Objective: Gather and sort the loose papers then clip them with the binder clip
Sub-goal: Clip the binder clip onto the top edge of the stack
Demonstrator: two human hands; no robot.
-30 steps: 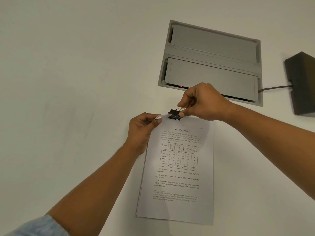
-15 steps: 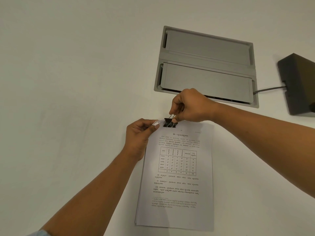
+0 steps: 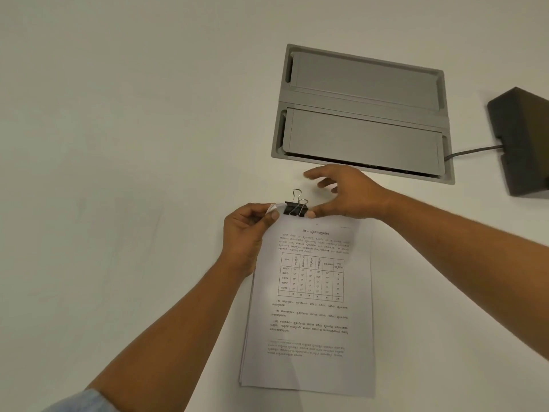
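Head view: the papers (image 3: 312, 307) lie as 1 squared stack on the white surface (image 3: 118, 173), printed side up, far edge toward a grey hatch (image 3: 362, 114) set into the surface. The binder clip (image 3: 294, 209) sits on that far edge, near its left corner, black body biting over the sheets and both wire handles standing up. The left hand (image 3: 246, 233) has its grip closed on the stack's far-left corner, pinching it between thumb and fingers and lifting it slightly, just beside the clip. The right hand (image 3: 347, 193) is slack, fingers spread and holding nothing, thumb tip touching the paper edge at the clip's right side. A dark box (image 3: 523, 141) with a cable (image 3: 472, 151) stands well apart at the right.

Judging from this, gathering and sorting are done and the clipping step is at its end. The next move probably calls for folding the 2 handles flat, checking every sheet is caught, and then letting go of the corner.
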